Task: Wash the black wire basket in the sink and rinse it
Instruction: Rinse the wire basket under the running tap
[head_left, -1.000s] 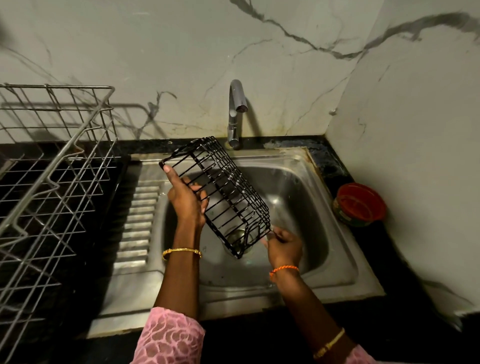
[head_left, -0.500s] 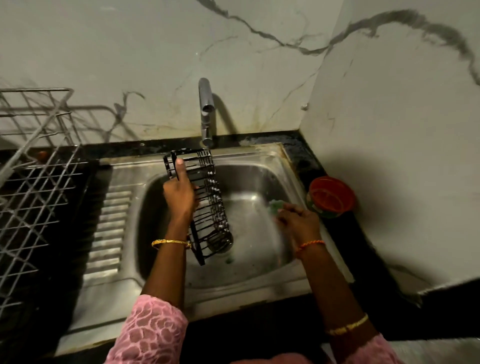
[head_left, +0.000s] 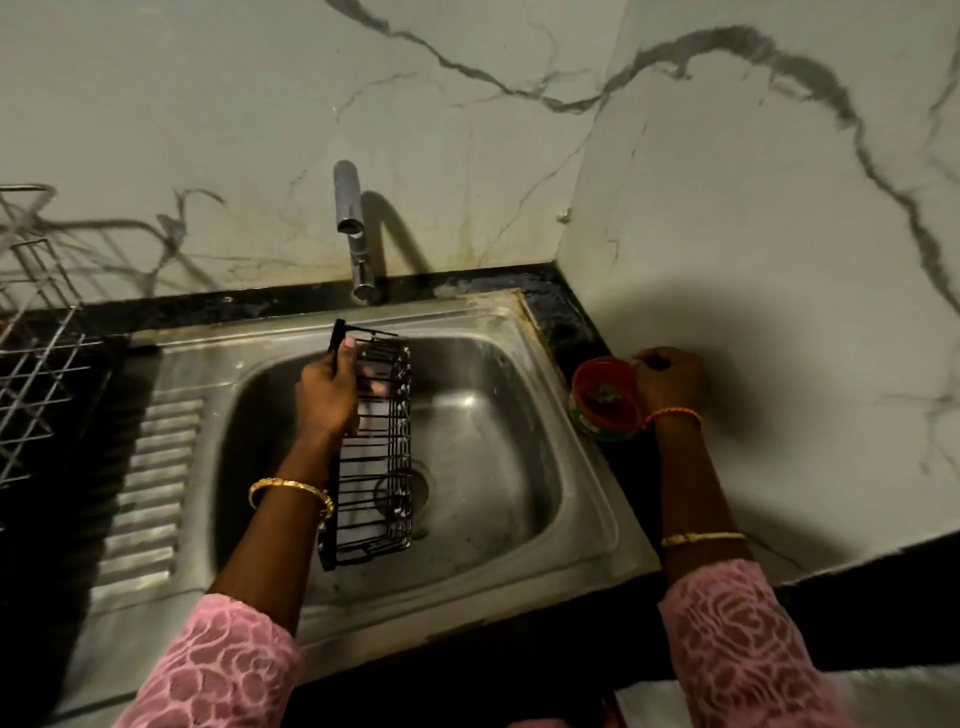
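From the head view, the left hand (head_left: 327, 395) is closed around the far end of the black wire basket (head_left: 374, 447), holding it upright over the sink (head_left: 587, 519). The right hand (head_left: 670, 384) rests at the red tub (head_left: 605, 397) on the tabletop; its grip is unclear. Likely fetching soap: keep the basket steady over the bowl, then scrub every wire.

The black wire basket (head_left: 375, 441), long and narrow, stands tipped on edge over the steel sink (head_left: 524, 467) bowl.
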